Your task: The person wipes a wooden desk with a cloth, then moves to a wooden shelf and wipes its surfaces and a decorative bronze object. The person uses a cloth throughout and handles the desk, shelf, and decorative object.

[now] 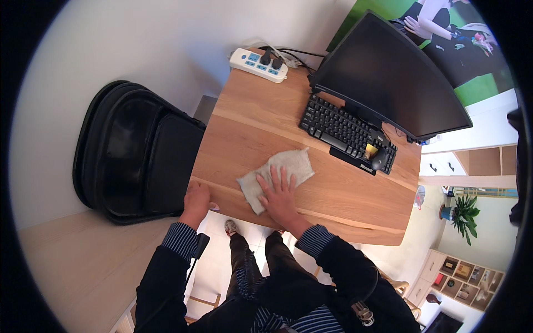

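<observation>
A greyish-white cloth (pixel 300 164) lies spread on the wooden table (pixel 250 133), close to its front edge. My right hand (pixel 279 200) presses flat on the cloth with its fingers stretched out and apart. At the table's front left corner is my left hand (pixel 197 201), closed with the fingers curled at the edge; the fingertips are hidden. Something small and pale shows beside that hand, too small to name.
Behind the cloth are a black keyboard (pixel 338 126), a mouse (pixel 383 159) and a monitor (pixel 388 77). A white power strip (pixel 258 64) with plugs sits at the far left corner. Folded black chairs (pixel 139 155) stand left of the table, against the wall.
</observation>
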`<state>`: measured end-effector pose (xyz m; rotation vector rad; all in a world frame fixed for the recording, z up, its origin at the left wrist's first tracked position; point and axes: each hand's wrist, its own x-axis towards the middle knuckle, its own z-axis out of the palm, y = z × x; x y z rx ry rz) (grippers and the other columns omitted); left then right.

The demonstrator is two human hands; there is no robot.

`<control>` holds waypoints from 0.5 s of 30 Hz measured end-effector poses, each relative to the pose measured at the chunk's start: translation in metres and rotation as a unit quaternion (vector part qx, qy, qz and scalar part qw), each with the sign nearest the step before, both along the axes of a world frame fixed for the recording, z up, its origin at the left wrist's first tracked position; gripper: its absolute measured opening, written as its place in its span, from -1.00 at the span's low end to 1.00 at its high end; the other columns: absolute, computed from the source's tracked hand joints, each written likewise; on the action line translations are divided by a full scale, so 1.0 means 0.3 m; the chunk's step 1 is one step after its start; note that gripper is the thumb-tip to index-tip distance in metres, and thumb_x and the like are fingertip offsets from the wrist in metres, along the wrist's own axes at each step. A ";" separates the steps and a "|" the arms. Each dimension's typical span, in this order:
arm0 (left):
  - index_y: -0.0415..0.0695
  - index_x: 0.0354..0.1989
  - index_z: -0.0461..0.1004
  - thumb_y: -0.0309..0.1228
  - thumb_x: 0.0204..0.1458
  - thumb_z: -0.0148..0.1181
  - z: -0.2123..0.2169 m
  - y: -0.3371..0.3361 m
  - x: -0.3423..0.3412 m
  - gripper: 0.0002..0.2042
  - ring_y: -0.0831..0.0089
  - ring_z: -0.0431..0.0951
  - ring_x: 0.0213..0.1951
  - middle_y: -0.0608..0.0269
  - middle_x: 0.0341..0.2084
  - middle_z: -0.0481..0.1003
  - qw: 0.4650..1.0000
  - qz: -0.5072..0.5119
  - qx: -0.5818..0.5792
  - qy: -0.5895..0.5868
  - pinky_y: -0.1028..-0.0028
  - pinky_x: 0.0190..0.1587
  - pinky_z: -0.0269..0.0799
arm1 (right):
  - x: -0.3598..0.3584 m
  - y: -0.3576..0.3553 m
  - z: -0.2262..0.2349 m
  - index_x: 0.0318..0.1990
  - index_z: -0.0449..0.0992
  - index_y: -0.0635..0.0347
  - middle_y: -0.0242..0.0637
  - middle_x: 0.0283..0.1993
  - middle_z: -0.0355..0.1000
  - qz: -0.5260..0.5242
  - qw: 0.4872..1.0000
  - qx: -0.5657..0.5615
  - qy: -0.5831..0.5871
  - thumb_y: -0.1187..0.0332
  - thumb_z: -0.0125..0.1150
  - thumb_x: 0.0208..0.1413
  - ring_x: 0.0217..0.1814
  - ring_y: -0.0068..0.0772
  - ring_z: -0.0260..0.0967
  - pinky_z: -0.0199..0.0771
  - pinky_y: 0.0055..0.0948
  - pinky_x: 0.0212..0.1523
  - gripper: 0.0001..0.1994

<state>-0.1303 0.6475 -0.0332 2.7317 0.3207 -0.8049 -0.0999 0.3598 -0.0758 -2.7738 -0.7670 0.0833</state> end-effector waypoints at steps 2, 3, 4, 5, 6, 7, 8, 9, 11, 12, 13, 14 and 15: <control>-0.27 -0.07 0.54 -0.22 -0.34 0.67 -0.003 -0.003 -0.002 -0.36 -0.07 0.55 0.06 -0.14 0.01 0.48 1.000 -0.006 0.014 -0.013 0.18 0.09 0.51 | -0.031 -0.107 0.005 0.51 0.13 -0.23 0.02 0.63 -0.21 -0.026 0.999 -0.019 -0.001 0.04 0.25 0.17 0.64 0.30 -0.34 -0.32 0.47 0.48 -0.26; -0.27 -0.07 0.54 -0.22 -0.34 0.67 -0.007 -0.005 -0.005 -0.36 -0.07 0.55 0.06 -0.15 0.01 0.47 1.000 -0.004 0.010 -0.021 0.18 0.10 0.51 | -0.028 -0.171 0.006 0.51 0.12 -0.23 0.03 0.63 -0.22 -0.067 0.997 -0.042 -0.005 0.04 0.24 0.18 0.65 0.30 -0.36 -0.33 0.46 0.48 -0.26; -0.27 -0.06 0.54 -0.21 -0.34 0.67 -0.009 -0.004 -0.007 -0.36 -0.07 0.55 0.06 -0.17 0.02 0.47 1.000 -0.009 0.016 -0.023 0.18 0.10 0.50 | -0.022 -0.227 0.003 0.52 0.10 -0.23 0.04 0.63 -0.24 -0.107 0.992 -0.065 -0.004 0.05 0.22 0.19 0.65 0.29 -0.38 -0.35 0.45 0.49 -0.26; -0.28 -0.06 0.54 -0.21 -0.34 0.67 -0.013 -0.004 -0.009 -0.35 -0.07 0.55 0.06 -0.18 0.02 0.47 0.999 -0.012 0.027 -0.024 0.18 0.11 0.50 | -0.010 -0.272 -0.006 0.53 0.09 -0.23 0.05 0.63 -0.25 -0.155 0.985 -0.070 -0.017 0.04 0.21 0.20 0.66 0.29 -0.40 -0.38 0.43 0.49 -0.26; -0.28 -0.06 0.54 -0.20 -0.34 0.67 -0.018 -0.002 -0.007 -0.35 -0.07 0.55 0.07 -0.19 0.02 0.47 0.999 -0.014 0.022 -0.018 0.19 0.12 0.50 | 0.009 -0.308 -0.016 0.53 0.08 -0.23 0.05 0.64 -0.26 -0.207 0.974 -0.085 -0.013 0.04 0.20 0.22 0.66 0.28 -0.43 -0.40 0.42 0.50 -0.26; -0.28 -0.06 0.53 -0.20 -0.34 0.67 -0.023 0.000 -0.006 -0.34 -0.07 0.54 0.07 -0.20 0.03 0.46 1.000 -0.015 0.022 -0.011 0.20 0.12 0.50 | 0.029 -0.327 -0.027 0.54 0.07 -0.23 0.05 0.64 -0.28 -0.267 0.956 -0.118 0.010 0.04 0.18 0.23 0.67 0.28 -0.45 -0.43 0.40 0.51 -0.26; -0.28 -0.06 0.53 -0.19 -0.34 0.67 -0.028 0.002 -0.003 -0.34 -0.07 0.54 0.08 -0.22 0.03 0.46 1.000 -0.014 0.026 -0.007 0.20 0.12 0.50 | 0.058 -0.319 -0.044 0.55 0.04 -0.20 0.09 0.64 -0.32 -0.298 0.947 -0.120 0.021 0.00 0.12 0.27 0.67 0.31 -0.51 -0.51 0.43 0.50 -0.27; -0.28 -0.05 0.51 -0.21 -0.33 0.67 -0.031 0.003 0.001 -0.34 -0.07 0.52 0.10 -0.21 0.04 0.45 1.000 -0.018 0.022 -0.005 0.20 0.13 0.49 | 0.091 -0.291 -0.059 0.56 0.03 -0.18 0.10 0.64 -0.32 -0.333 0.938 -0.102 -0.001 -0.01 0.10 0.28 0.67 0.32 -0.52 -0.51 0.44 0.49 -0.27; -0.29 -0.04 0.48 -0.24 -0.32 0.66 -0.033 0.005 0.004 -0.34 -0.06 0.48 0.14 -0.19 0.06 0.44 0.999 -0.027 0.031 -0.001 0.18 0.15 0.48 | 0.188 -0.174 -0.089 0.56 0.02 -0.14 0.14 0.64 -0.33 -0.421 0.901 -0.098 0.033 -0.04 0.07 0.29 0.66 0.35 -0.54 -0.52 0.47 0.48 -0.26; -0.28 -0.04 0.48 -0.24 -0.32 0.66 -0.031 0.005 0.006 -0.34 -0.06 0.48 0.14 -0.19 0.06 0.44 1.000 -0.017 0.022 -0.007 0.19 0.14 0.48 | 0.243 -0.114 -0.089 0.56 0.02 -0.11 0.16 0.63 -0.33 -0.418 0.903 -0.097 0.010 -0.05 0.06 0.29 0.66 0.38 -0.53 -0.52 0.50 0.47 -0.26; -0.28 -0.04 0.48 -0.24 -0.32 0.66 -0.027 0.005 0.006 -0.34 -0.06 0.48 0.14 -0.19 0.06 0.44 1.000 -0.014 0.018 -0.007 0.19 0.14 0.49 | 0.293 -0.048 -0.084 0.56 0.02 -0.09 0.19 0.63 -0.34 -0.420 0.902 -0.097 0.011 -0.06 0.05 0.30 0.65 0.41 -0.53 -0.52 0.52 0.46 -0.26; -0.28 -0.04 0.48 -0.24 -0.32 0.66 -0.020 0.004 0.003 -0.34 -0.05 0.48 0.13 -0.20 0.06 0.44 1.000 -0.020 0.024 0.000 0.20 0.13 0.49 | 0.330 0.034 -0.078 0.55 0.04 -0.08 0.18 0.63 -0.32 -0.398 0.913 -0.087 0.006 -0.07 0.08 0.28 0.65 0.41 -0.51 -0.50 0.53 0.46 -0.26; -0.29 -0.03 0.48 -0.25 -0.32 0.66 -0.013 0.002 0.003 -0.33 -0.06 0.49 0.12 -0.20 0.05 0.43 1.000 -0.012 0.015 -0.002 0.20 0.12 0.50 | 0.350 0.115 -0.070 0.54 0.07 -0.08 0.18 0.63 -0.30 -0.375 0.924 -0.074 -0.001 -0.07 0.10 0.26 0.64 0.42 -0.48 -0.48 0.53 0.46 -0.25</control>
